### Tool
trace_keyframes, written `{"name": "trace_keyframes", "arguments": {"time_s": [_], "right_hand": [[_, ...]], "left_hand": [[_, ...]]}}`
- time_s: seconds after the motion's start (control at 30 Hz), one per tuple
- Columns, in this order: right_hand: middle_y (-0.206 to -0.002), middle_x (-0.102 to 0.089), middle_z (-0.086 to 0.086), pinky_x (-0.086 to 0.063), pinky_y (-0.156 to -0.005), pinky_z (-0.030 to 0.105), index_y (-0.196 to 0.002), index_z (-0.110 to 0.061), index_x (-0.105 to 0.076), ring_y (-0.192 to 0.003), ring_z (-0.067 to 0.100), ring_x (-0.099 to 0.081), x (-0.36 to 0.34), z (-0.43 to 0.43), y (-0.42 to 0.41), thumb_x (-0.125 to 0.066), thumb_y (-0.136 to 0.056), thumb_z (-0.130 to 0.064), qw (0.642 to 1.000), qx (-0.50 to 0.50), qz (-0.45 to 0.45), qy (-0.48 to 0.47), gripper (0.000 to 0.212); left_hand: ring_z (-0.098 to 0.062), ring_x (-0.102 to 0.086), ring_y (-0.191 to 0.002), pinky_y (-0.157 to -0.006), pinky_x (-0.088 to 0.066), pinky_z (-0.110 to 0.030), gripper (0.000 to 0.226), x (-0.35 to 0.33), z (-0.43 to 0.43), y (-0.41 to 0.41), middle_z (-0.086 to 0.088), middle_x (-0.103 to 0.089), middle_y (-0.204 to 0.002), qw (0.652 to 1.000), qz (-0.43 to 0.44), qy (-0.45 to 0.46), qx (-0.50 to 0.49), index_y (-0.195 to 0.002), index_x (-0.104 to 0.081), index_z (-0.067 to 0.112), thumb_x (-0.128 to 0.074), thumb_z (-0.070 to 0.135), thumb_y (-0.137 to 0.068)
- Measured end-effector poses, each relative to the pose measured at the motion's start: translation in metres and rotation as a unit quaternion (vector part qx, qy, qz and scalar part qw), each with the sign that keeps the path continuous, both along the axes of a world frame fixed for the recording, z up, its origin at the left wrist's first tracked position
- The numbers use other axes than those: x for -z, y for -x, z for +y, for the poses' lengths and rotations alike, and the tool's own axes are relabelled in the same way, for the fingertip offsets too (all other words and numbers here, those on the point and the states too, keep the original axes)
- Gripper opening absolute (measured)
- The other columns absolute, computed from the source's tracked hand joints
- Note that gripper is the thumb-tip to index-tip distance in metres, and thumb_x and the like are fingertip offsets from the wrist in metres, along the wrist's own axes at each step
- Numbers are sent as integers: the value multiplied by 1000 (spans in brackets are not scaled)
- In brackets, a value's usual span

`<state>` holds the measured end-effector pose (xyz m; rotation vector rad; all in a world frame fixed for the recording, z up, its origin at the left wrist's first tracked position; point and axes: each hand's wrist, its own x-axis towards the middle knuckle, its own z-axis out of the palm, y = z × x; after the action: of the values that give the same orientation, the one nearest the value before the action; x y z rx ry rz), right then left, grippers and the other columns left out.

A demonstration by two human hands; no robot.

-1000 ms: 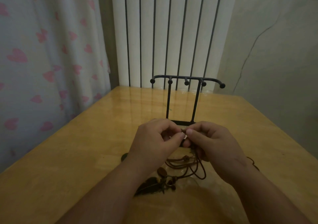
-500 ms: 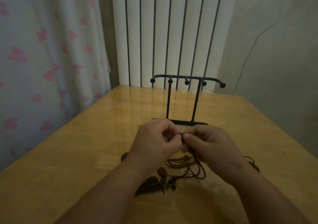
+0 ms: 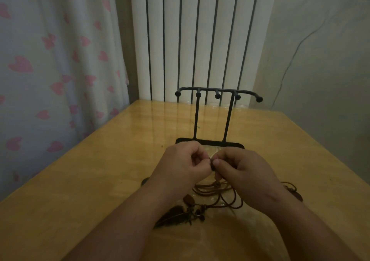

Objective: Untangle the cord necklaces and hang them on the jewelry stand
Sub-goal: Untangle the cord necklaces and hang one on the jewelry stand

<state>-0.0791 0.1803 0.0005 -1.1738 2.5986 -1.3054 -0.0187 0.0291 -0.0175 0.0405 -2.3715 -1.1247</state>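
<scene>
A tangle of brown cord necklaces [image 3: 217, 190] lies on the wooden table [image 3: 90, 180] below my hands. Its dark leaf pendant and beads [image 3: 180, 213] rest nearest me. My left hand [image 3: 182, 164] and my right hand [image 3: 242, 170] meet thumb to thumb just above the table, both pinching a bit of cord between them. Another pendant [image 3: 296, 194] peeks out beside my right wrist. The black metal jewelry stand [image 3: 216, 118] stands upright just beyond my hands, its several knobbed hooks bare.
A white ribbed radiator [image 3: 200, 40] stands behind the table's far edge. A curtain with pink hearts [image 3: 50, 70] hangs at the left. A plain wall with a thin cable [image 3: 290, 60] is at the right. A small dark disc [image 3: 145, 180] lies left of my left wrist.
My hands have sunk slightly toward the table and drawn closer together while still pinching the cord. The stand and pendants have stayed put.
</scene>
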Motion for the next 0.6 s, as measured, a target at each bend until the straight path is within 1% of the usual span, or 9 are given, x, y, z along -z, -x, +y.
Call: {"name": "trace_keyframes", "arguments": {"time_s": [0.1,0.17,0.27,0.33,0.4,0.5,0.6], "right_hand": [[-69,-63,-8,-44,-56,10,-80,-34,-63,-69,0,-57,1,-2,-1,-54,-97,-22,999,2,29,-35,23],[-70,-63,-9,-44,-58,10,-80,-36,-62,-71,-1,-57,1,-2,-1,-54,-97,-23,998,5,40,-42,22],[-71,-65,-15,-45,-58,9,-81,-40,-62,-70,-6,-59,2,-3,0,-57,-95,-26,999,13,35,-14,20],[-72,-67,-15,-50,-60,12,-82,-40,-63,-72,-5,-61,4,-3,0,-61,-92,-27,999,27,41,16,16],[-72,-66,-13,-50,-59,13,-82,-38,-64,-71,-1,-61,5,-2,0,-64,-89,-26,998,31,46,30,14],[-71,-63,-11,-49,-59,13,-79,-40,-61,-72,-1,-58,5,-1,-1,-64,-88,-25,998,25,55,4,19],[-70,-62,-11,-50,-56,17,-79,-41,-62,-72,-1,-58,4,0,0,-64,-88,-25,997,25,71,-23,19]], "left_hand": [[-1,-47,-60,-52,-38,-16,17,2,0,3,9,-53,-70,999,-41,31,15,-76,-53,33,-58,24,-90],[0,-45,-58,-51,-36,-15,18,2,0,4,9,-51,-69,997,-58,40,25,-76,-50,33,-55,25,-92],[0,-43,-55,-49,-36,-15,19,1,-1,4,9,-50,-66,998,-51,16,32,-77,-50,32,-53,24,-93],[0,-43,-55,-49,-36,-16,20,1,-2,3,9,-50,-65,999,-39,1,28,-76,-51,32,-54,23,-94],[-1,-42,-55,-49,-35,-16,21,1,-2,3,9,-50,-65,999,-38,-1,25,-76,-51,32,-54,22,-94],[0,-43,-57,-51,-34,-16,20,2,-2,3,10,-51,-68,998,-50,20,24,-77,-51,33,-53,24,-94],[1,-44,-57,-50,-35,-14,21,2,-2,3,11,-51,-68,997,-61,26,33,-77,-51,34,-54,23,-94]]}}
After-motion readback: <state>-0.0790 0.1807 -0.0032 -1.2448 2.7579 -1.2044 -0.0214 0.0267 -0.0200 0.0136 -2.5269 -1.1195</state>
